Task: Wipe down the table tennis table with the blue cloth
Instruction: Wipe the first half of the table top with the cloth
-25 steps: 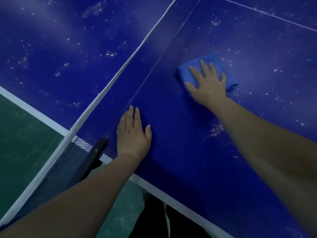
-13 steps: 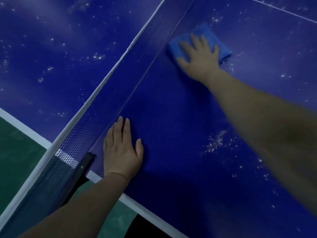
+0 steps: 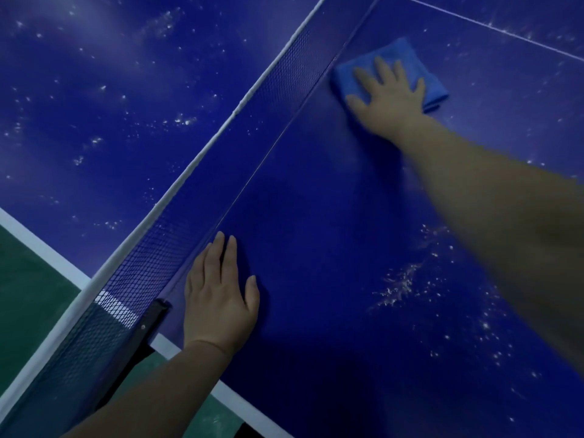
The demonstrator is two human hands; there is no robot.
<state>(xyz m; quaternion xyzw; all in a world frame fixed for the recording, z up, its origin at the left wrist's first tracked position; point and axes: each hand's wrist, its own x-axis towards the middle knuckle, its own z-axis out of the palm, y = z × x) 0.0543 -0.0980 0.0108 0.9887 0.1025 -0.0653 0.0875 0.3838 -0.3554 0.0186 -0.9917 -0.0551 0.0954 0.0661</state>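
Wiping is in hand: my right hand point(image 3: 390, 96), fingers spread flat, presses the folded blue cloth point(image 3: 399, 50) onto the dark blue tabletop point(image 3: 316, 248) just beside the blue mesh net point(image 3: 268, 99). My left hand point(image 3: 221, 298) lies flat by the side edge. Next, I judge, the white specks point(image 3: 398, 286) nearer me. Beyond the edge, green floor point(image 3: 28, 279).

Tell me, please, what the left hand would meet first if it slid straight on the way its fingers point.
The net: the left hand lies flat on the table, fingertips beside the mesh's lower edge, so it would likely press into it at once.
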